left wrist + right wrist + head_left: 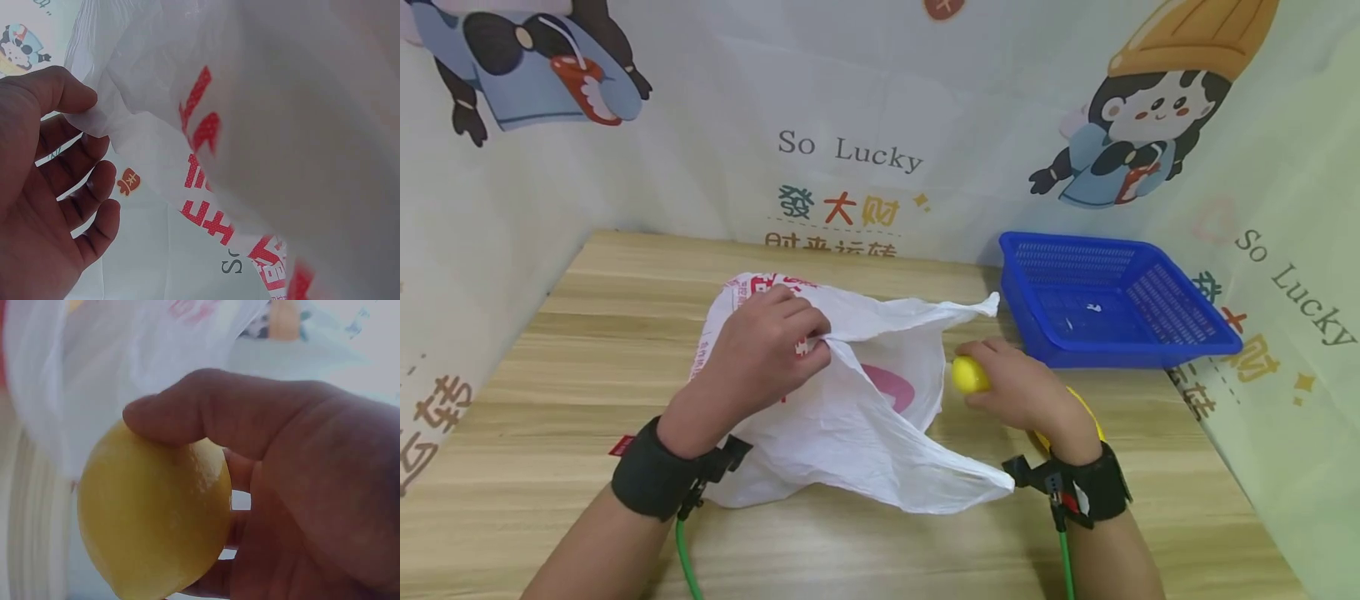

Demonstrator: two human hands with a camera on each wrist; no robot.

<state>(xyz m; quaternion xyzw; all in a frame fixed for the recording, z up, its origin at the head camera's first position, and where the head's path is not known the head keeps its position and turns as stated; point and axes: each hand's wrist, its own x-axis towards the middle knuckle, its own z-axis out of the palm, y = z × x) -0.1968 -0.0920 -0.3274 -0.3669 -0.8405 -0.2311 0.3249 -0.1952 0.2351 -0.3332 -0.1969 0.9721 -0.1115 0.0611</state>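
Observation:
A white plastic bag with red print lies on its side, its mouth and two handles facing right. My left hand pinches the upper edge of the mouth between thumb and forefinger; in the left wrist view the other fingers of this hand curl loosely below the plastic. A pink curved shape shows within the opening. Just right of the mouth, my right hand grips a yellow lemon. Up close in the right wrist view, the thumb presses on the lemon, with fingers behind it.
A blue plastic basket stands at the back right, beyond my right hand. Partly hidden behind my right wrist is a yellow curved thing. The wooden table is backed by a printed cloth at the rear and sides.

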